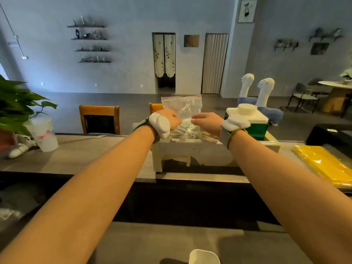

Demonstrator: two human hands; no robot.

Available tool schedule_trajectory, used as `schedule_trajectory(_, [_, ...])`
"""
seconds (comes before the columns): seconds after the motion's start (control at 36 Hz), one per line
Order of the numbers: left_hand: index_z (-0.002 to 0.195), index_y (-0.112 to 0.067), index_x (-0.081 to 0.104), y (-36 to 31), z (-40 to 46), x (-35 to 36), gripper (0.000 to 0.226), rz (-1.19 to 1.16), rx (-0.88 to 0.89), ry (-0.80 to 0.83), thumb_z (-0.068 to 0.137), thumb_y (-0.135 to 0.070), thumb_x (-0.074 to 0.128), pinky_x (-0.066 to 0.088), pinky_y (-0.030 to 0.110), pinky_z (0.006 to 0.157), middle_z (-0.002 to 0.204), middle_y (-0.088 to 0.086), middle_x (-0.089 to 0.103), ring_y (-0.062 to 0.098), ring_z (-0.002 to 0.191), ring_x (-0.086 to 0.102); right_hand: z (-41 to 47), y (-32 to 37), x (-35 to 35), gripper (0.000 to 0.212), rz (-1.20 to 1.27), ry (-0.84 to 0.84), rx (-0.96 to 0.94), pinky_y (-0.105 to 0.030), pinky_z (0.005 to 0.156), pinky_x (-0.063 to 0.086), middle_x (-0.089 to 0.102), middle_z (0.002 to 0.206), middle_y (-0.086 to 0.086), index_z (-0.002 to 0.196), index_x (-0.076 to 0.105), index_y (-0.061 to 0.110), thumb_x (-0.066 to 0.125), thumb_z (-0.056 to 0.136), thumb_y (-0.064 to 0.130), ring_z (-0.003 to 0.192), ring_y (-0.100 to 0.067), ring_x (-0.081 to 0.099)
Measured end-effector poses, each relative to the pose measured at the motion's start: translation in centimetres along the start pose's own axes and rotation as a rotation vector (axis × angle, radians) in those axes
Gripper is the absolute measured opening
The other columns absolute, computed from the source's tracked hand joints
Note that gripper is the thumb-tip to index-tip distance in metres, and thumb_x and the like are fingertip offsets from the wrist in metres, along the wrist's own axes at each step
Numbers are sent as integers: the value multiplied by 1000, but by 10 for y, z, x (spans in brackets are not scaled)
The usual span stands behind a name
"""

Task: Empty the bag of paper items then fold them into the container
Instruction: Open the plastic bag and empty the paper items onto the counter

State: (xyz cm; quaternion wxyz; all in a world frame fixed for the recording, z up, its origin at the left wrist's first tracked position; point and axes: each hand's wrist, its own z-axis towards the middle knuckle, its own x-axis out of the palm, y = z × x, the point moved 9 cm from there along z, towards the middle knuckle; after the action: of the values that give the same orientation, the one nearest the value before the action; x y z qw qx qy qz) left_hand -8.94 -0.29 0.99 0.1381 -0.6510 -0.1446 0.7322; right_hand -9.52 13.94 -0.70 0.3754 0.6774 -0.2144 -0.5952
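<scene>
A clear plastic zip bag (pixel 182 106) with a red seal strip stands upright between my hands, above a cream-white box-shaped container (pixel 190 152) on the wooden counter. My left hand (pixel 169 117) is closed on the bag's left side. My right hand (pixel 205 121) pinches the bag's right side with fingertips. Pale crumpled contents show through the bag's lower part, just above the container's top. Both wrists carry white devices on straps.
A green-and-white box (pixel 255 122) stands right of the container. Yellow sheets in plastic (pixel 323 164) lie at the right. A plastic cup (pixel 44 134), a potted plant (pixel 17 105) and a fork (pixel 85 139) are at the left. A white cup rim (pixel 203 257) is at the bottom.
</scene>
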Motion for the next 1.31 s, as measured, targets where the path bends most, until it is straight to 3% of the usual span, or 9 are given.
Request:
schedule_trajectory(0.14, [88,-13,63,6,8,10,24,37,-15,33,93,-31,48,43,29,67,87,9,60,27,79,55,8,-3,9,41,11,19,2,-33,108,35,51,143,-5,138,52,17,51,98,28,131,-24,47])
schedule_trajectory(0.28, [73,-11,56,11,13,12,29,24,-29,-1,94,-29,49,44,32,73,81,10,57,25,77,52,15,-9,9,41,-39,-18,42,-36,106,38,54,139,-8,134,56,13,50,98,31,127,-27,50])
schedule_trajectory(0.42, [54,-14,40,14,13,8,38,-32,-48,-49,88,-24,55,31,27,54,57,5,41,24,64,43,17,-10,4,39,-38,-83,58,-41,101,46,63,125,-14,125,63,4,51,97,29,113,-31,59])
schedule_trajectory(0.53, [53,-14,34,9,10,-1,39,-34,-19,-58,86,-17,55,27,26,52,56,4,34,19,54,33,15,-4,-3,33,5,-130,37,-43,103,43,63,125,-18,121,64,-1,50,97,17,117,-35,57])
schedule_trajectory(0.69, [64,-17,48,6,-1,-18,20,-169,-9,-158,81,-10,54,33,29,59,68,6,44,22,63,42,4,8,-8,34,111,-190,5,-49,106,41,58,130,-24,124,60,-6,49,98,13,124,-39,51])
schedule_trajectory(0.75, [103,-16,66,5,-4,-19,22,-209,-14,-155,86,-11,54,44,29,74,102,9,63,26,92,59,-2,14,-9,38,127,-197,-12,-47,108,40,55,135,-22,130,54,-5,49,98,14,127,-37,49])
schedule_trajectory(0.83, [135,-15,51,-1,-12,-25,47,-236,13,-180,89,-13,54,44,28,91,138,7,54,27,121,55,-12,23,-13,44,176,-229,-54,-39,109,39,50,142,-15,138,48,-2,51,98,17,131,-29,47])
schedule_trajectory(1.08, [131,-16,57,-9,-65,-58,43,-576,110,-380,88,-14,59,43,23,87,130,4,60,19,114,59,-68,45,-43,33,398,-427,-213,-31,89,46,64,122,-12,126,61,1,51,96,13,107,-19,58])
schedule_trajectory(1.31, [127,-15,60,-14,-126,-42,40,-632,179,-424,88,-12,62,44,20,88,124,1,64,10,104,59,-121,18,-34,28,471,-457,-186,-38,98,51,71,111,-8,115,70,6,61,90,18,107,-18,64])
